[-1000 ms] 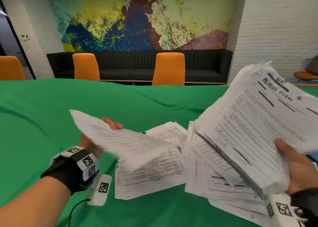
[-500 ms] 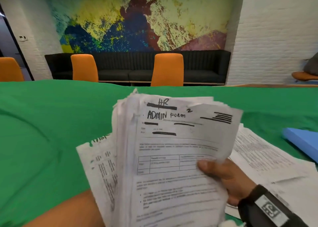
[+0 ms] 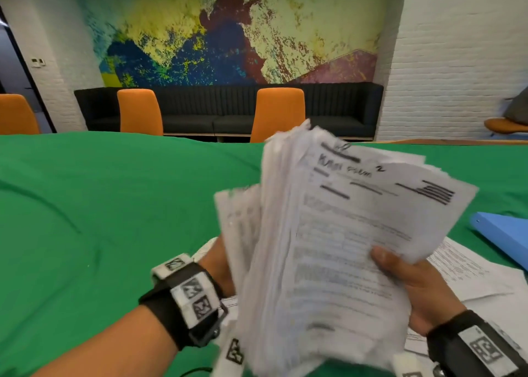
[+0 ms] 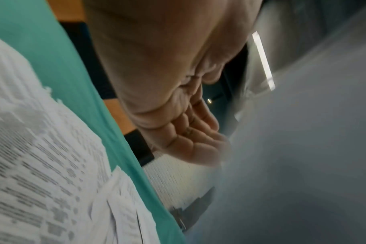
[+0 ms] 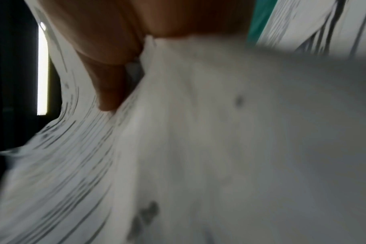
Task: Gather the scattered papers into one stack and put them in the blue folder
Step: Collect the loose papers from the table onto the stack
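A thick stack of printed papers (image 3: pixel 337 248) stands nearly upright above the table, blurred by motion. My right hand (image 3: pixel 411 285) grips its lower right side, thumb on the front sheet. The right wrist view shows that thumb (image 5: pixel 109 82) pressed on the stack (image 5: pixel 219 148). My left hand (image 3: pixel 218 262) sits behind the stack's left edge, where a few sheets stick out unevenly. In the left wrist view its fingers (image 4: pixel 198 137) lie fairly straight against the back of the stack (image 4: pixel 303 148), tips hidden. The blue folder (image 3: pixel 505 233) lies closed at the right edge.
Loose printed sheets (image 3: pixel 471 276) lie on the green tablecloth (image 3: pixel 114 219) below and to the right of the stack, also seen as sheets (image 4: pixel 42 165) in the left wrist view. Orange chairs (image 3: pixel 278 113) and a dark sofa stand beyond the table's far edge.
The left hand brought its sheet over to the right hand's stack. The combined stack has since shifted right and tilted, and the left wrist has come into view beside it.
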Action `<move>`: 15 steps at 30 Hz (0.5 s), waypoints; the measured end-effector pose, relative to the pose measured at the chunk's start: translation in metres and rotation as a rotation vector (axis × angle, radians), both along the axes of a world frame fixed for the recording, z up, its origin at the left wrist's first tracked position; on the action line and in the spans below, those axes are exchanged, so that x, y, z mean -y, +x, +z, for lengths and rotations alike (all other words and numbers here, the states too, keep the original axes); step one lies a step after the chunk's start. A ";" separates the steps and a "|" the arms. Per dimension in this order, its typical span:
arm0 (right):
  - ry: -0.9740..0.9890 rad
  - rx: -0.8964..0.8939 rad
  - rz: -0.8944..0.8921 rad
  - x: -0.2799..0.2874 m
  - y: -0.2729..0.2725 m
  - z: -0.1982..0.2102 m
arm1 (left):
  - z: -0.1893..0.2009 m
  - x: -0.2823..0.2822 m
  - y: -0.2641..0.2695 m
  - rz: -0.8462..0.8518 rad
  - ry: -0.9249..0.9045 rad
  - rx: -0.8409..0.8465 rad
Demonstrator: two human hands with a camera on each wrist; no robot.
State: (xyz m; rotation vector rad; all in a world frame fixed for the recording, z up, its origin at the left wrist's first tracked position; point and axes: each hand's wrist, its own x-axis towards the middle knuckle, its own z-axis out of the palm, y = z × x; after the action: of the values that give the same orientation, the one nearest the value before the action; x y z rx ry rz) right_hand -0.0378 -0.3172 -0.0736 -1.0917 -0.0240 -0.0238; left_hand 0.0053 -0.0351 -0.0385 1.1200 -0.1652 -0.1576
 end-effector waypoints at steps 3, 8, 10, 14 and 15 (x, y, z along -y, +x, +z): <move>0.054 0.029 -0.136 0.017 0.005 0.006 | 0.005 -0.012 0.002 -0.130 -0.075 -0.120; -0.001 0.052 -0.107 0.020 0.006 0.008 | 0.005 0.005 -0.002 -0.047 0.282 0.141; -0.092 0.064 -0.090 0.017 0.005 0.007 | 0.010 0.015 -0.001 -0.013 0.297 0.188; -0.236 0.083 -0.067 0.013 0.001 0.007 | 0.013 0.026 -0.001 0.019 0.323 0.249; -0.249 0.092 -0.070 0.013 0.001 0.007 | 0.011 0.029 -0.001 0.044 0.318 0.251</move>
State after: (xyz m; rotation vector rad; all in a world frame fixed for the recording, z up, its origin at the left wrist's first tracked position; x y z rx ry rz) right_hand -0.0370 -0.3301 -0.0662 -1.3400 -0.0725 -0.1369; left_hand 0.0047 -0.0641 -0.0270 1.4582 -0.3475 -0.0026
